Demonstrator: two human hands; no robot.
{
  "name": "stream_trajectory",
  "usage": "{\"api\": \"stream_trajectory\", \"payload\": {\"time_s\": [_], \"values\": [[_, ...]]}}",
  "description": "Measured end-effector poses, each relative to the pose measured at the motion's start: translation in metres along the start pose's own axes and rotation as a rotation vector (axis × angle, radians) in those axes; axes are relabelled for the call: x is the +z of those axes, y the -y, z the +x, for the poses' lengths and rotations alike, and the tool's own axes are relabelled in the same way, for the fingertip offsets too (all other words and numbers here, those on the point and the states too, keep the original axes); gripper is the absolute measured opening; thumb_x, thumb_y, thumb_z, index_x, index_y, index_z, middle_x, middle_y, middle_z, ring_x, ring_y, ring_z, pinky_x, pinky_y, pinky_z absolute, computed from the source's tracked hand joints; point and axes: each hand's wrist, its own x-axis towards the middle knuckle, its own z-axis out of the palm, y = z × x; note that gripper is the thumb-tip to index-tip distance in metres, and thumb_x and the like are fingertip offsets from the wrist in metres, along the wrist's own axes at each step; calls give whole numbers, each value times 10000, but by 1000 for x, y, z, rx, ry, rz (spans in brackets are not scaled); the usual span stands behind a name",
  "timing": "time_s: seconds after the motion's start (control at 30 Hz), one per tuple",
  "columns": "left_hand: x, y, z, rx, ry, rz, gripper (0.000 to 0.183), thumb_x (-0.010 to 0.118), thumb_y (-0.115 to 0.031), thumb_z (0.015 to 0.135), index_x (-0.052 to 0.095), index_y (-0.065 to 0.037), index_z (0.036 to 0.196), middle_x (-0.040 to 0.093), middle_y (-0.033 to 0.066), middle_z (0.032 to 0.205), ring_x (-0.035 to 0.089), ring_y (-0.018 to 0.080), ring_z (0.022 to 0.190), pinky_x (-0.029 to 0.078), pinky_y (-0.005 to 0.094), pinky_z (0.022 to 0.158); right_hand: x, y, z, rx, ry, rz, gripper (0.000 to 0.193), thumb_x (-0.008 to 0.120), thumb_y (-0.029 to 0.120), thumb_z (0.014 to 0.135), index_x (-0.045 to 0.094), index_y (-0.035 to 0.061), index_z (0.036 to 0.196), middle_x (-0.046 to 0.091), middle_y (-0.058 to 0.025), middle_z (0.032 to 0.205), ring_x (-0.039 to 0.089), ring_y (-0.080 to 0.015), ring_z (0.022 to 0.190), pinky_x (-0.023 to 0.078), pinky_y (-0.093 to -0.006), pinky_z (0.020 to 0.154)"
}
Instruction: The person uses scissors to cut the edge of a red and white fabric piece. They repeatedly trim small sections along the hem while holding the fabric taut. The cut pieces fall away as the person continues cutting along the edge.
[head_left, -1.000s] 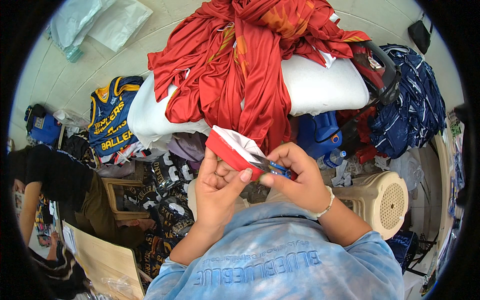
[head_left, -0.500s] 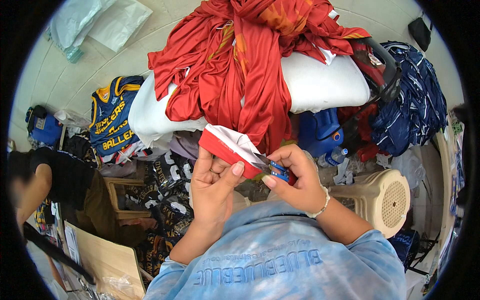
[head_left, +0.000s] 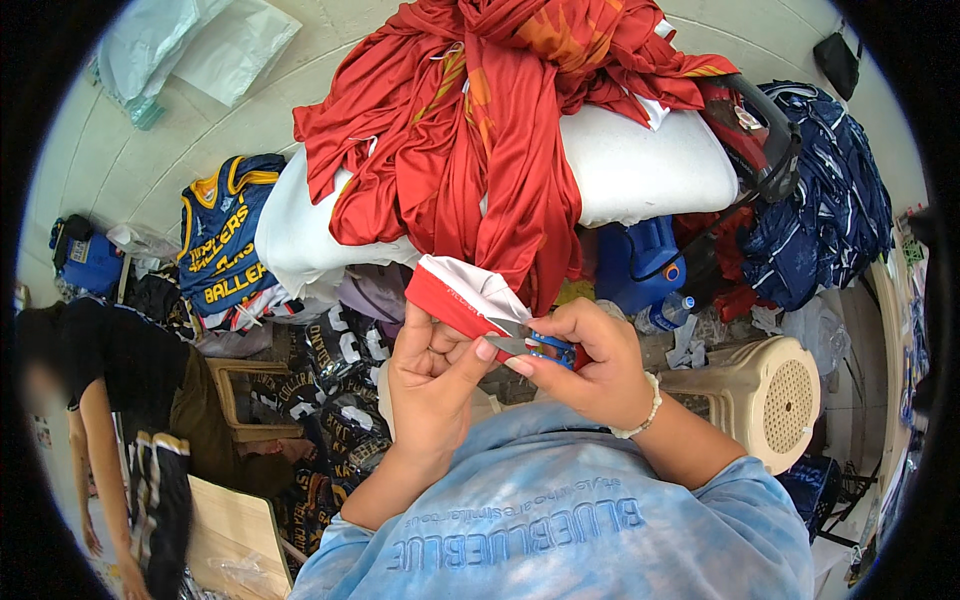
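Note:
My left hand (head_left: pixel 432 378) pinches a red fabric band with a white inner side (head_left: pixel 450 306) between thumb and fingers, holding it up in front of my body. Small blue-handled thread snips (head_left: pixel 550 347) are gripped in my right hand (head_left: pixel 596 352), which wears a beaded bracelet. Their metal blades stand apart at the right end of the band, close to my left thumb tip. Whether the blades touch fabric or thread there I cannot tell.
A heap of red garments (head_left: pixel 480 150) drapes over a white padded board (head_left: pixel 650 165) ahead. Dark blue garments (head_left: pixel 820 200) are piled at right, above a beige plastic stool (head_left: pixel 780 405). At left, a person in black (head_left: pixel 120 360) bends beside a wooden board (head_left: pixel 235 530).
The snips have shifted left over the band, their blades now spread apart. The band has moved slightly right and down. At left, the other person's arms now reach down beside a dark striped garment.

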Motion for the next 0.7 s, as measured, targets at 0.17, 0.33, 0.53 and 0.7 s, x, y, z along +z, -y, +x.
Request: {"api": "stream_trajectory", "payload": {"time_s": [0.17,0.33,0.53,0.7], "values": [[-1,0,1,-33,5,31,600,595,75,846,338,-12,1381,618,119,1125,612,163,1016,500,319,899,-2,2,3,-24,8,-95,290,780,180,762,591,19,911,610,-68,712,573,-115,568,441,-253,516],[0,2,2,-27,2,17,600,591,90,839,344,-14,1376,611,115,1141,605,159,1033,496,317,903,-3,2,2,53,35,-63,266,764,162,777,564,23,883,597,-54,693,553,-88,565,428,-241,516],[0,2,6,24,-45,-23,589,590,63,848,348,-32,1376,596,111,1160,596,172,1052,499,336,912,2,-7,-4,228,98,192,230,728,87,787,520,41,873,536,6,662,449,-22,598,373,-199,528],[1,-2,6,-45,-118,-106,588,591,22,863,333,-36,1388,599,100,1133,603,191,1045,517,355,898,-1,-9,-6,218,161,180,238,732,67,780,522,47,889,539,7,695,447,-27,614,368,-200,545]]}}
